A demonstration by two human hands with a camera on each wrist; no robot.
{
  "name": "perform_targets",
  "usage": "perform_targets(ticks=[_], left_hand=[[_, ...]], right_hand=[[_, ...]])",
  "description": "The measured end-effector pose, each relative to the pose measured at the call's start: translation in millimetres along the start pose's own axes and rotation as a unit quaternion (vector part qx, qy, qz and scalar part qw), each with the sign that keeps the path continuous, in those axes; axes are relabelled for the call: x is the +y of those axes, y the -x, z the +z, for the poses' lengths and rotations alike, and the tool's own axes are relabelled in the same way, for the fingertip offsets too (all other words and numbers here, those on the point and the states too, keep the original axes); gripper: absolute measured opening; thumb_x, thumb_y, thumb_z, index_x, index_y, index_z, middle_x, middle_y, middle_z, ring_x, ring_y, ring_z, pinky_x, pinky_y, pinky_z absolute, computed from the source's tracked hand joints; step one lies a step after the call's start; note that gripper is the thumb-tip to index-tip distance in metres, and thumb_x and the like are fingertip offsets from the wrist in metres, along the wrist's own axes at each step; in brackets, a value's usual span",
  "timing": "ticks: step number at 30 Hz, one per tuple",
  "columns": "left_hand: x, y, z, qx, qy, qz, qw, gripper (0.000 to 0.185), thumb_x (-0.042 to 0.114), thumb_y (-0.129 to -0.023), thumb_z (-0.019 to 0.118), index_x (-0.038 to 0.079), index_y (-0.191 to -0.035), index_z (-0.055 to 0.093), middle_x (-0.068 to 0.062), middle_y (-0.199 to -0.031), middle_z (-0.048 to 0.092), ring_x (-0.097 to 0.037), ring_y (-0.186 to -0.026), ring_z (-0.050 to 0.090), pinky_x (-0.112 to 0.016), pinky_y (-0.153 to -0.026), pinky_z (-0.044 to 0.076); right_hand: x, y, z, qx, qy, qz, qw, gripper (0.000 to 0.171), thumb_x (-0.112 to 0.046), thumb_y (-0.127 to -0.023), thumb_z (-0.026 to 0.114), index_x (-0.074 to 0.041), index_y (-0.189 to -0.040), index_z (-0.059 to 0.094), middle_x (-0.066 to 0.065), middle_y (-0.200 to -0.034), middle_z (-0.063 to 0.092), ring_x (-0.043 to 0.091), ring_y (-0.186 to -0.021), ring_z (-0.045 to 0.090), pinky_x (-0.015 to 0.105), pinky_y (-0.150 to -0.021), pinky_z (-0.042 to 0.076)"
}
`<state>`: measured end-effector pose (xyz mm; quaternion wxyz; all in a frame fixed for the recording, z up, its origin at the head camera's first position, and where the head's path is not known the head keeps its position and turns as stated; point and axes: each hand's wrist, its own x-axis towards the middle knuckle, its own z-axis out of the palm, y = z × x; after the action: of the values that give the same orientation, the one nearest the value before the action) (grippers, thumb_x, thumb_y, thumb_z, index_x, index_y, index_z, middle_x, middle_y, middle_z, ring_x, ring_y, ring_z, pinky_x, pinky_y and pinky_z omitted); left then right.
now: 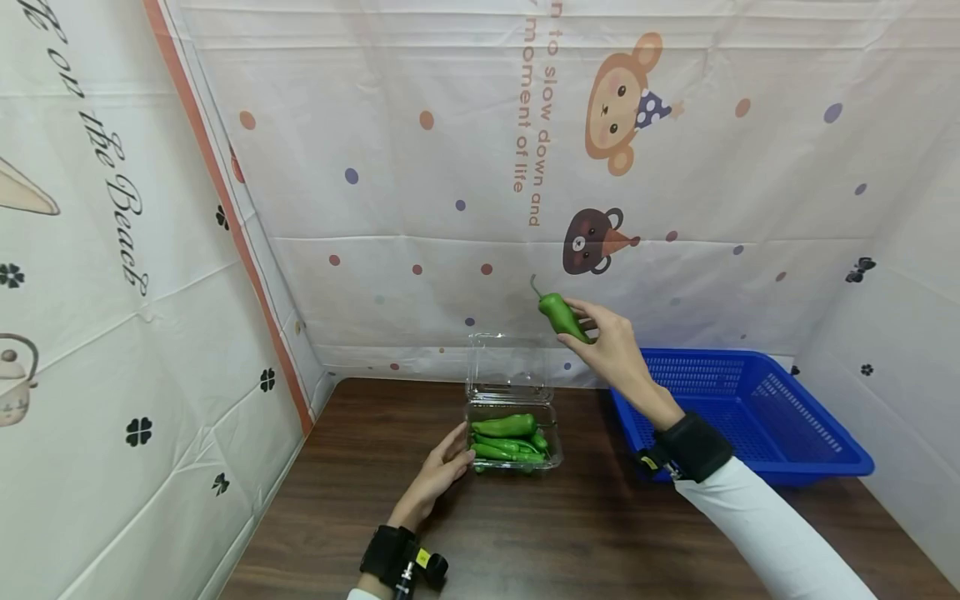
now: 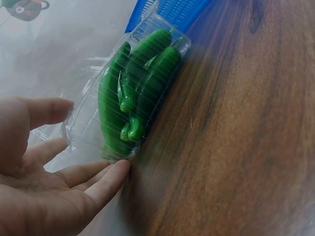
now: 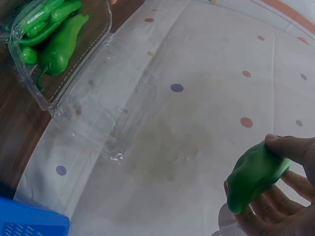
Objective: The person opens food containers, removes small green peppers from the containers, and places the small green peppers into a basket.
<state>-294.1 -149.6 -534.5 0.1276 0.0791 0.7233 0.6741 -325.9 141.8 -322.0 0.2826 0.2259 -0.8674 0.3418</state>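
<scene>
A clear plastic clamshell box (image 1: 512, 457) (image 2: 88, 108) (image 3: 106, 29) sits on the brown table with its lid standing open and several green peppers (image 1: 508, 439) (image 2: 135, 93) (image 3: 54, 37) inside. My left hand (image 1: 442, 469) (image 2: 59, 187) rests with straight fingers against the box's left side. My right hand (image 1: 609, 342) (image 3: 275, 206) is raised above and to the right of the box and pinches one green pepper (image 1: 561, 315) (image 3: 252, 177), stem pointing up and left.
A blue plastic basket (image 1: 780, 433) (image 2: 172, 10) (image 3: 29, 221) stands on the table (image 1: 525, 533) right of the box. Patterned white cloth (image 1: 465, 167) forms the back and side walls close around the table.
</scene>
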Motion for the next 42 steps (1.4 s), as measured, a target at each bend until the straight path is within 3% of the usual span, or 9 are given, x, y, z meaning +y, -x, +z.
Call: perform_targets(ticks=[42], left_hand=[[0.9,0.6,2.1,0.001,-0.003,0.000,1.0000,0.066,0.027,-0.108,0.054,0.016,-0.165,0.022,-0.030,-0.165,0.023,-0.046,-0.149,0.035,-0.058,-0.119,0.041]], right_hand=[[31.0,9.4,-41.0,0.064,0.013,0.038,0.997,0.055,-0.005,-0.090,0.078,0.001,-0.141,0.058,0.033,-0.118,0.068,0.047,-0.095,0.071,0.059,-0.078,0.062]])
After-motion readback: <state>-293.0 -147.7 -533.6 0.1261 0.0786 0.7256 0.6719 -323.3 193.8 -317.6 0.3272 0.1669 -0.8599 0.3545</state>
